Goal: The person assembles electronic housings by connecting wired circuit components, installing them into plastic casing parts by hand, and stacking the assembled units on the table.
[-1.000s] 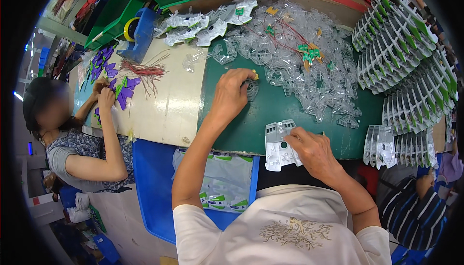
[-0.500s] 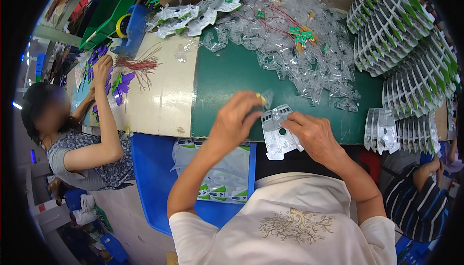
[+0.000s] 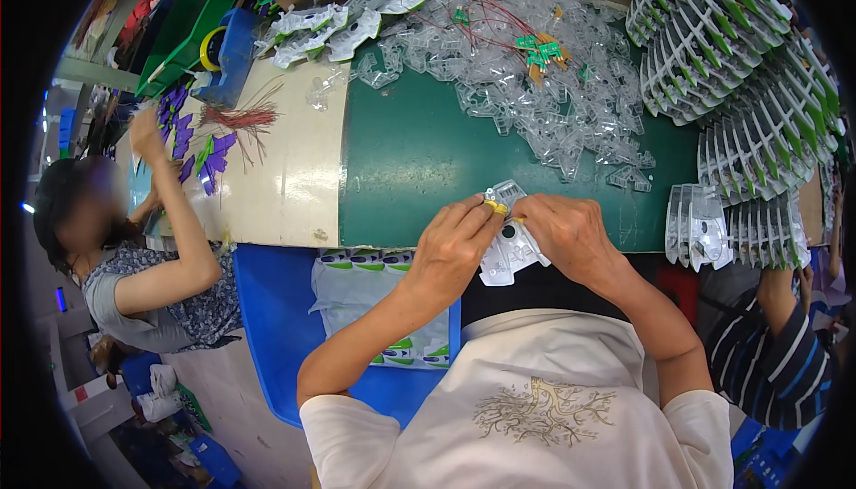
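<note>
A white plastic housing (image 3: pixel 501 266) with a round dark hole is held at the front edge of the green work surface, between my two hands. My right hand (image 3: pixel 571 235) grips its right side, fingers closed. At the housing's upper end lies a small clear plastic piece (image 3: pixel 510 191). My left hand (image 3: pixel 459 244) is closed at the upper left, its fingertips pressed on the clear piece against the housing. Yellow wrappings (image 3: pixel 496 207) show on fingertips there. How the clear piece sits on the housing is partly hidden by the fingers.
Clear plastic pieces (image 3: pixel 535 97) are heaped at the back, with green circuit boards (image 3: pixel 539 50) and red wires on top. Stacked white-green housings (image 3: pixel 713 52) stand at right. A blue bin (image 3: pixel 272 337) sits below left. A co-worker (image 3: pixel 169 275) handles purple parts at left.
My left hand has come right and down to the housing, bringing the clear piece onto its upper end. The right hand has shifted slightly up. The whole view has moved a little.
</note>
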`<action>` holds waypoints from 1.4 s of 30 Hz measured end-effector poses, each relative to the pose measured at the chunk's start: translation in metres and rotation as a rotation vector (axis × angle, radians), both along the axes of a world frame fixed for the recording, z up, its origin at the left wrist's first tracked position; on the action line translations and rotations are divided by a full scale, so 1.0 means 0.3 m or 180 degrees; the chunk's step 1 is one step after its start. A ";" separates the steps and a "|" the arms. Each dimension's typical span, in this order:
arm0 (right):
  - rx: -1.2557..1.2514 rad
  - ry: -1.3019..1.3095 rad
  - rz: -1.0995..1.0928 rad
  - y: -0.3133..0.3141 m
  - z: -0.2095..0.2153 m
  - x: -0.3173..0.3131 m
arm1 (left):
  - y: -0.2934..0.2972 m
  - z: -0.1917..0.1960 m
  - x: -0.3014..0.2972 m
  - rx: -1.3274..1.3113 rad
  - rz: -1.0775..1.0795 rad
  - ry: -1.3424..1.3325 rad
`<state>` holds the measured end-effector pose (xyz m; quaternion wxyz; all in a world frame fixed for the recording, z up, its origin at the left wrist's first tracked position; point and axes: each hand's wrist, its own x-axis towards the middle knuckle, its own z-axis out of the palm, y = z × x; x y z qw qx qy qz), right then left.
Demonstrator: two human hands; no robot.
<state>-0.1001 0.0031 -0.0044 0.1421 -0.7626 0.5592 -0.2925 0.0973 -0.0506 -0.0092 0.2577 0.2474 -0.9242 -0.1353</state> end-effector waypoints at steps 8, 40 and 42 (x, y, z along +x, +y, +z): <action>0.0386 -0.0134 -0.0393 0.028 0.054 -0.021 | 0.022 -0.073 -0.004 0.0386 0.0264 0.0662; -0.0113 -0.0180 0.0033 0.154 0.070 0.049 | -0.041 -0.052 0.001 0.1251 -0.0410 0.0436; -0.0095 -0.0573 -0.0082 0.163 0.063 0.037 | -0.044 -0.059 0.009 0.1275 -0.0422 0.0477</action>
